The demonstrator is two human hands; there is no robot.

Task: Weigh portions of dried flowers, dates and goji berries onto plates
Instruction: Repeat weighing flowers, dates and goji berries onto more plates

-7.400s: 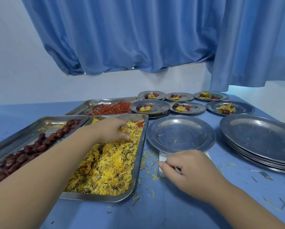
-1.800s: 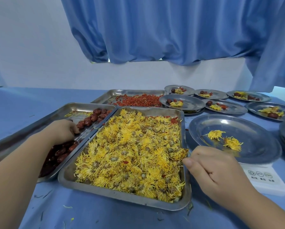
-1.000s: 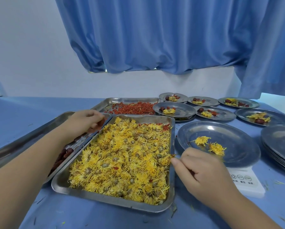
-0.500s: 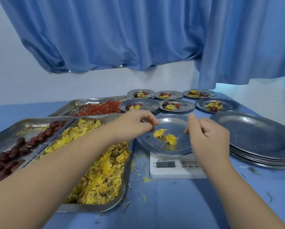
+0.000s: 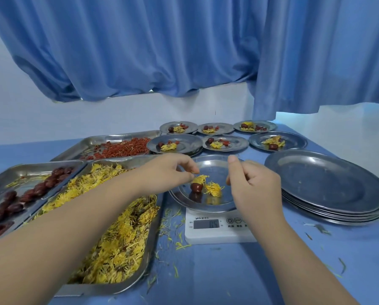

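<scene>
A steel plate point(image 5: 215, 166) sits on a white digital scale point(image 5: 219, 233) at the centre. Two clumps of yellow dried flowers point(image 5: 214, 189) and one dark red date point(image 5: 196, 187) lie on it. My left hand point(image 5: 171, 170) hovers over the plate's left side with loosely bent fingers just above the date and grips nothing. My right hand point(image 5: 255, 186) is raised over the plate's right side, thumb up and fingers curled in; I see nothing in it. To the left are trays of dried flowers point(image 5: 109, 290), dates point(image 5: 30, 170) and goji berries point(image 5: 109, 139).
Several small filled plates point(image 5: 179, 148) stand in two rows at the back. A stack of bare steel plates point(image 5: 325, 183) sits on the right. Loose petals are scattered on the blue table point(image 5: 228, 271) around the scale. A blue curtain hangs behind.
My left hand carried a date from the dates tray to the plate on the scale and let it go; the date now lies beside the flowers. My right hand left the flower tray and rose over the plate.
</scene>
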